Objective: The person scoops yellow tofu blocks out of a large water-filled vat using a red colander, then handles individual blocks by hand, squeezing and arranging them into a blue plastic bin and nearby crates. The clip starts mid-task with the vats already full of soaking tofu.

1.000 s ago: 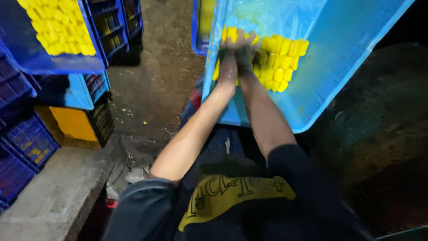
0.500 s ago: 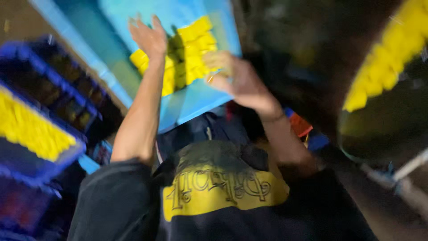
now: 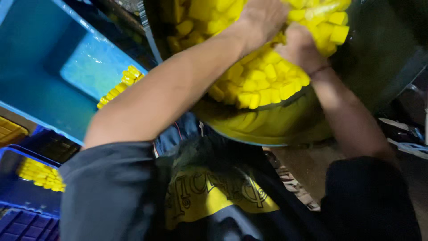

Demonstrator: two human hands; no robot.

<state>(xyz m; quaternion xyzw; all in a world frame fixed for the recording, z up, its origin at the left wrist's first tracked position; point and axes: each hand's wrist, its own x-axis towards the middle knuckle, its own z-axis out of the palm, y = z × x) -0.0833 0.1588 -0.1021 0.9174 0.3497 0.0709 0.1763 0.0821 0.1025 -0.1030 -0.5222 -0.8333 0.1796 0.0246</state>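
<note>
Yellow cubes (image 3: 263, 82): small blocky pieces, matte to slightly glossy, heaped loosely and filling a large round tub (image 3: 276, 129) with a smooth yellow-green wall and a thin pale rim; the tub sits at top centre of the view, just beyond the person's chest. Left hand (image 3: 263, 18): palm down on the heap near the upper edge, fingers curled into the cubes and partly buried; how far they are spread cannot be told. Right hand (image 3: 301, 44): just beside the left, knuckles up, fingers bent down among the cubes, a thin band at the wrist; whether it clutches any pieces cannot be told. Light blue crate (image 3: 53, 76): smooth rigid plastic, flat-walled, to the left of the tub, with a short row of the same yellow pieces lying along its lower inner edge. Dark blue lattice crate (image 3: 26, 196): lower left, holding more yellow pieces. Dark shirt (image 3: 214, 201) with a yellow printed panel fills the foreground.
</note>
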